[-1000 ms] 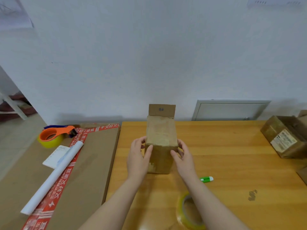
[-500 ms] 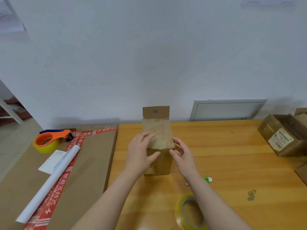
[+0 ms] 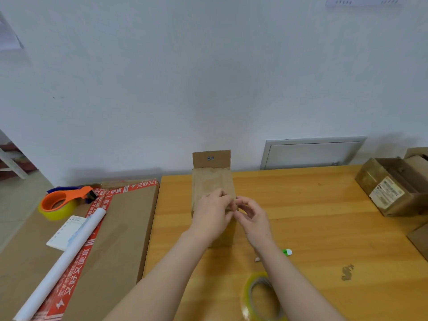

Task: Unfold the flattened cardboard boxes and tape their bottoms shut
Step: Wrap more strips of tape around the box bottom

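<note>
A cardboard box point(image 3: 212, 181) stands mid-frame on the wooden table point(image 3: 312, 216), with one flap raised at its far side. The left hand point(image 3: 212, 216) lies over its top. The right hand point(image 3: 254, 218), fingers curled, meets the left at the box's right edge. I cannot tell whether either hand pinches anything.

1. The wooden counter point(image 3: 305, 212) fills the lower right of the frame, with its far edge against the wall.
2. A small cardboard box point(image 3: 209, 184) stands upright at centre, one flap raised at its back.
3. A tape roll point(image 3: 246, 295) lies at bottom centre, and a small green-capped item point(image 3: 287, 252) lies just above it.
4. An open brown box point(image 3: 389, 191) with a white label sits at the right edge, with a flat cardboard piece point(image 3: 419, 242) below it.
5. A dark mark point(image 3: 347, 272) shows at lower right.
</note>
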